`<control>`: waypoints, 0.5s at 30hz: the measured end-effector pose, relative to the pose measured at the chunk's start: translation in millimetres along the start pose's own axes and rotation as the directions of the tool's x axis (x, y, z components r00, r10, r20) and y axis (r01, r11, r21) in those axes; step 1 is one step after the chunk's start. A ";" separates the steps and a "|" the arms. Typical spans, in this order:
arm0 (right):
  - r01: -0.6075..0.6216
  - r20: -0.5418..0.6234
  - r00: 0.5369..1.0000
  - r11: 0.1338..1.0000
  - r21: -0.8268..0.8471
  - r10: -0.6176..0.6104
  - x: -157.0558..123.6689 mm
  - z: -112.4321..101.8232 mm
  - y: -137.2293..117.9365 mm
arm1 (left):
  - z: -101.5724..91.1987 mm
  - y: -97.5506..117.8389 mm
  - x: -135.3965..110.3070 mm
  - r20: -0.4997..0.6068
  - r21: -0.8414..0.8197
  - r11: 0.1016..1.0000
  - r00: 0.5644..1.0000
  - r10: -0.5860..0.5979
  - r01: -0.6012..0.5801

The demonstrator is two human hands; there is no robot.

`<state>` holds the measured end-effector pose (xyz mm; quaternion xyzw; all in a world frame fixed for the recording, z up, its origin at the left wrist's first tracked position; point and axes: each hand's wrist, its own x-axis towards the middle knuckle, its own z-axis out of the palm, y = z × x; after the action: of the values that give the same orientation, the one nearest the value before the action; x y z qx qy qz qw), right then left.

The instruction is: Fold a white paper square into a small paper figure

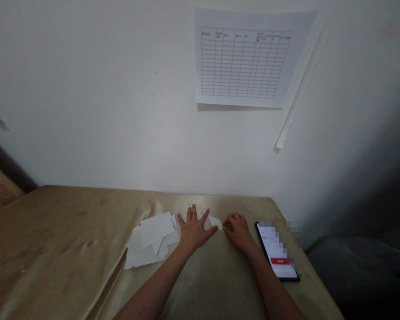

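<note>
My left hand (194,229) lies flat on the table with its fingers spread, pressing down on a small white piece of paper (216,221). My right hand (237,230) sits just to the right with its fingers curled, pinching the paper's right corner. A loose pile of white paper sheets (150,242) lies directly left of my left hand, touching its edge.
A smartphone (276,251) with a lit screen lies flat to the right of my right hand, near the table's right edge. The table (53,240) has a wrinkled beige cover. A printed grid sheet (245,60) hangs on the white wall.
</note>
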<state>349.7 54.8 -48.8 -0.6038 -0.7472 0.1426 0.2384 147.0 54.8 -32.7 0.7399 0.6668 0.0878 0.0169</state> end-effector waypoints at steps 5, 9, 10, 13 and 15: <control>-0.006 0.007 1.000 1.000 0.010 0.006 -0.4 -1.8 -1.8 | 8.6 -2.1 -0.1 -0.025 0.043 0.999 0.999 0.028 -0.027; -0.017 0.015 1.000 1.000 0.004 0.017 0.6 -2.7 -2.7 | 9.1 -4.0 -4.5 -0.052 0.040 0.996 0.996 0.078 -0.076; -0.018 0.016 1.000 1.000 0.009 0.018 0.9 -2.8 -2.8 | 8.1 -4.3 -6.3 -0.046 0.031 0.994 0.993 0.107 -0.106; -0.020 0.012 1.000 1.000 0.023 0.020 1.3 -2.7 -2.6 | 4.5 -3.8 -12.1 -0.011 -0.009 0.981 0.981 0.192 -0.192; -0.022 0.010 1.000 1.000 0.022 0.021 1.2 -2.5 -2.4 | 2.9 -2.6 -15.2 0.008 -0.031 0.974 0.974 0.226 -0.226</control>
<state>348.9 55.2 -45.2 -0.6084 -0.7401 0.1564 0.2402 143.5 40.3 -37.5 0.8110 0.5769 0.0947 0.0219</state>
